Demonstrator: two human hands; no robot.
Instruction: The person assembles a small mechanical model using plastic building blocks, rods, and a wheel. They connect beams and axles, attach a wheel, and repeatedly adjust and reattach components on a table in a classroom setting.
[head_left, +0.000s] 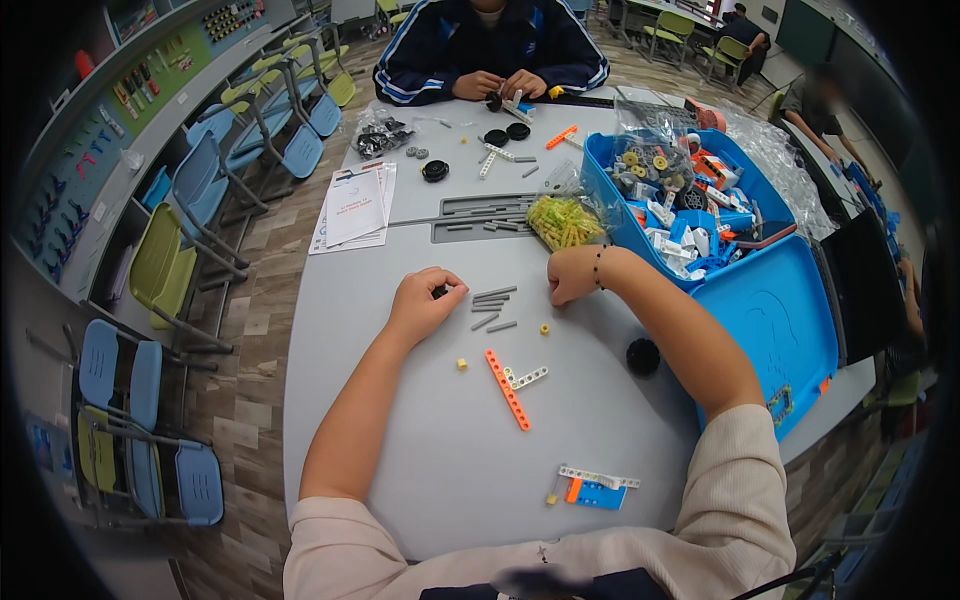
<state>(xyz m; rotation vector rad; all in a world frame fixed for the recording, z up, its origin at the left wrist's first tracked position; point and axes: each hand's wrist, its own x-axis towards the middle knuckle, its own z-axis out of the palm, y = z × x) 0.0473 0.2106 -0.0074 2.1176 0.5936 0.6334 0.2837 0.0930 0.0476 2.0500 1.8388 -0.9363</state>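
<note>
My left hand (425, 303) is curled, thumb against fingers, around a small black piece (440, 292) that is mostly hidden. To its right lie several grey axle rods (490, 304). My right hand (574, 275) is a closed fist beside the clear bag of yellow-green pieces (563, 222); whatever it may hold is hidden. Nearer me, an orange perforated beam (507, 390) lies joined to or touching a white angled beam (530, 378). Small yellow pieces (545, 329) lie around them. A black wheel (643, 356) sits below my right forearm.
A blue bin (597, 150) full of building parts stands at the right, its blue lid (765, 330) beside it. A small blue, orange and white assembly (597, 488) lies near me. Papers (355, 208) are at the left. Across the table (400, 455), another person's hands (500, 86) handle parts.
</note>
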